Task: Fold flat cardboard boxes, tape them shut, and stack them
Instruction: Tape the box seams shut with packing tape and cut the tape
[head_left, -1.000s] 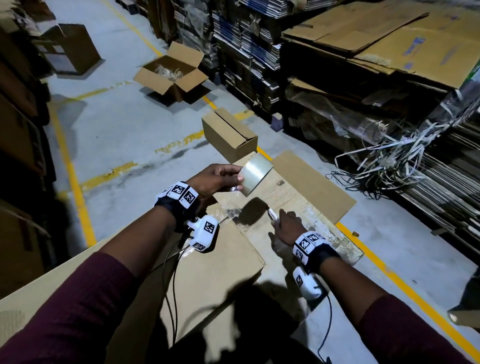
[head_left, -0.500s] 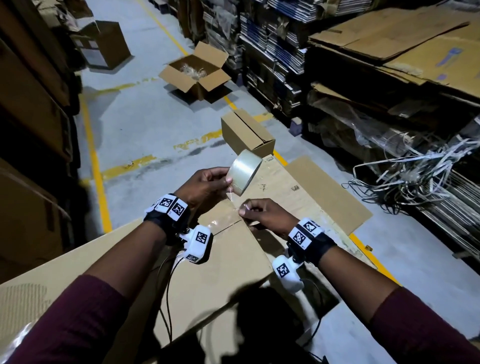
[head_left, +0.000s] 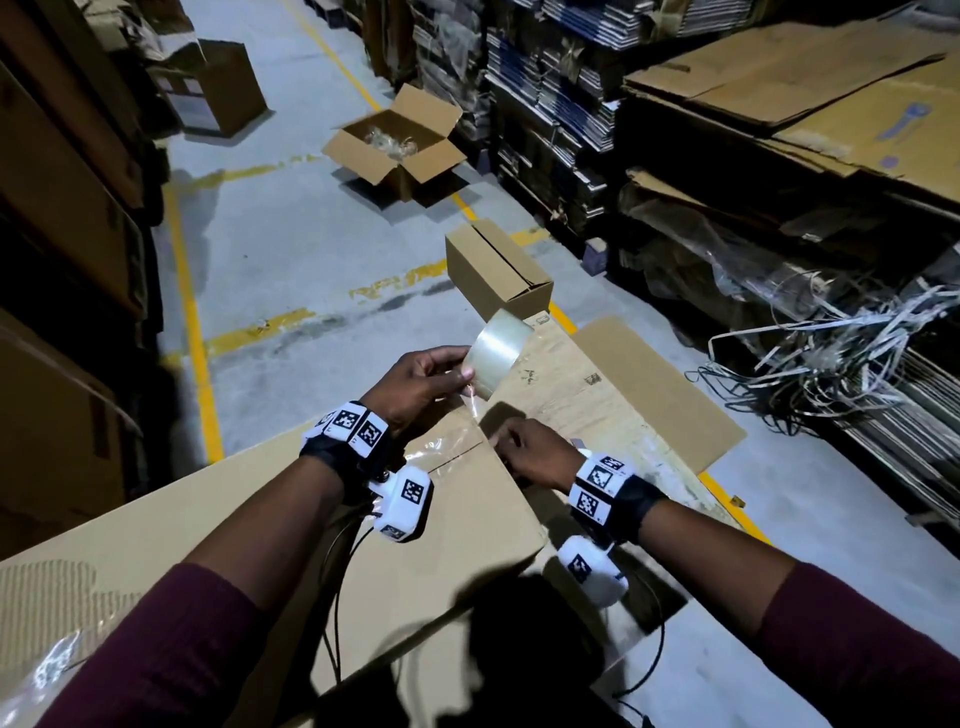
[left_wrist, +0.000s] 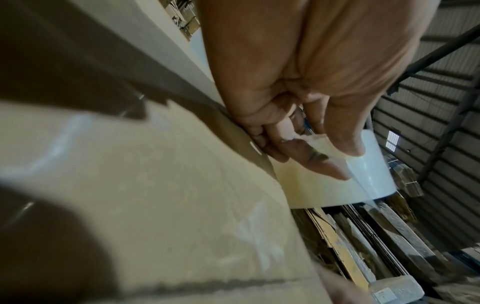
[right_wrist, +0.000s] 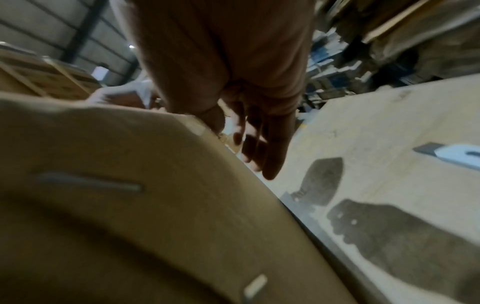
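Pinched between thumb and fingers of the left hand (head_left: 423, 382), a roll of clear tape (head_left: 497, 353) is held up just above the far end of the box (head_left: 322, 525). In the left wrist view the thumb is pressed on the roll's outer face and the other fingers are curled at its inner rim. A short strip of tape (head_left: 470, 410) is stretched from the roll down to the box top.

The right hand (head_left: 530, 452) is laid over the box's far right corner, at about 4 o'clock from the roll. Its fingers are seen loosely straight in the right wrist view, hanging past the box edge with nothing gripped; the thumb appears to be pressed on the tape end, though blur prevents certainty.

The step in hand is judged to be taping the top seam (head_left: 457, 457). For a good result, the tape end should be held firmly at the corner while the roll is drawn back along the seam under steady tension, kept centred over the flap gap and then smoothed flat. Slack would likely let the clear film wrinkle or stick to itself.

A smaller closed box (head_left: 493, 270) is seen on the floor at 12 o'clock from the roll, well apart. A cutter (right_wrist: 451, 155) is lying on flat cardboard (head_left: 613, 395) to the right of the hand.
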